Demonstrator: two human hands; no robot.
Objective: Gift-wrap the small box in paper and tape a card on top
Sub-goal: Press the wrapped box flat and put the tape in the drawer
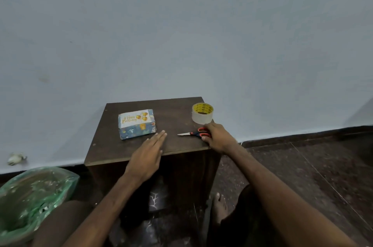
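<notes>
Two bare forearms [105, 206] reach in from below. The left hand [148, 153] lies flat, fingers straight, on the dark wooden table [113, 153], just beside the wrapped box [139, 130] with the card [135, 118] on top. The right hand [217, 135] curls over the handles of the scissors [191, 133], near the tape roll [202, 113]. For any last cut, the blades are best kept off the paper. A grey-blue wall [181, 34] stands behind, and a green bag [34, 196] sits on the dark floor [302, 166].
</notes>
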